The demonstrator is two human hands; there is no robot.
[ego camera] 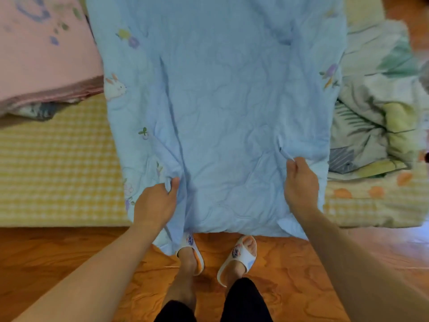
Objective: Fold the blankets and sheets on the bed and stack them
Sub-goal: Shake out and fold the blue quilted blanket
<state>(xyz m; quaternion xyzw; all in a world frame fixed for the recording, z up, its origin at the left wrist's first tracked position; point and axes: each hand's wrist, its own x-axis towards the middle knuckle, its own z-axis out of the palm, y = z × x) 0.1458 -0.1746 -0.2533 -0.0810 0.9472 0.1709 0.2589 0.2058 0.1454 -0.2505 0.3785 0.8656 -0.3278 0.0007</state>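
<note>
With the fingers of the left hand (pixel 156 201) and right hand (pixel 300 182) clamped on the blue blanket (pixel 222 94), the person probably does best to carry both gathered edges evenly up the bed (pixel 58 170).

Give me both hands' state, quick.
Left hand: gripping a bunch of the light blue quilted blanket.
Right hand: gripping the same blanket.

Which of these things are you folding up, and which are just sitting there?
For the folding:
blue blanket, held by the left hand and right hand
crumpled leafy sheet, waiting
pink folded blanket, already stacked

Just there:
yellow checked bed cover
slippers
wooden floor
</note>
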